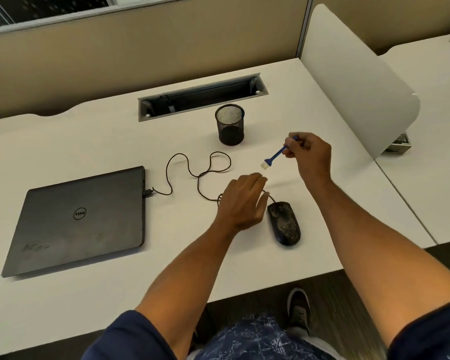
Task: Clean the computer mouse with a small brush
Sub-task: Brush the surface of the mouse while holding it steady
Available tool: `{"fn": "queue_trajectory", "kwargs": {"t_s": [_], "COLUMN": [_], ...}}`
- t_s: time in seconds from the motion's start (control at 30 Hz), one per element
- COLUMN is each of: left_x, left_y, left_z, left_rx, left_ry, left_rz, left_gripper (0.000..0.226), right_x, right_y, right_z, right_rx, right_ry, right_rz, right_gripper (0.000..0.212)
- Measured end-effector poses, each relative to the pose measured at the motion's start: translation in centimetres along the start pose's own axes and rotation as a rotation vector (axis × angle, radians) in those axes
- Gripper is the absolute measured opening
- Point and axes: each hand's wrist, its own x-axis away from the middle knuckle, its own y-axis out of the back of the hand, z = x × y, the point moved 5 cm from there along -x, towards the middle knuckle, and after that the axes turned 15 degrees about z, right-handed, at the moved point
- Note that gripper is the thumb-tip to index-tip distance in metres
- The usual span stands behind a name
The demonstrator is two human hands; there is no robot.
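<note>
Black and speckled, the mouse [284, 223] lies on the white desk [89, 141], and my left hand [242, 201] hangs just left of it with its fingers loose and spread, holding nothing. Up past the mouse, my right hand [309, 154] pinches the blue handle of the small brush [273, 156] in the air, with the pale bristles pointing down toward the mouse but well apart from it. From the mouse a thin black cord [200, 175] loops left to the closed gray laptop [81, 219], and a black mesh cup [229, 124] stands far behind the mouse.
</note>
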Motion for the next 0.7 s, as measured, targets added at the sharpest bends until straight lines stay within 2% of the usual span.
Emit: {"fn": "queue_trajectory", "kwargs": {"t_s": [0.1,0.23,0.33,0.53,0.7], "left_x": [2.1,4.3,5.0,5.3,4.9], "left_y": [-1.1,-2.8,-3.8,-5.2,-5.9], "left_z": [-0.4,-0.6,-0.9,-1.1,-1.5], "left_rx": [0.040,0.096,0.127,0.190,0.263], "left_ry": [-0.018,-0.014,0.014,0.057,0.093], "left_rz": [0.007,0.061,0.097,0.117,0.158], "left_gripper": [0.058,0.084,0.099,0.115,0.130], "right_x": [1.8,4.2,5.5,7.7,8.9], "right_y": [1.5,3.5,4.5,5.2,5.6], "right_z": [-1.3,-2.7,-3.6,-5.4,-5.8], "right_rx": [-0.051,-0.044,-0.060,-0.113,-0.156], "right_ry": [-0.068,-0.149,-0.233,-0.338,-0.292], "right_rz": [-0.026,-0.136,-0.171,-0.098,-0.003], "right_gripper": [0.013,0.030,0.032,0.030,0.033]}}
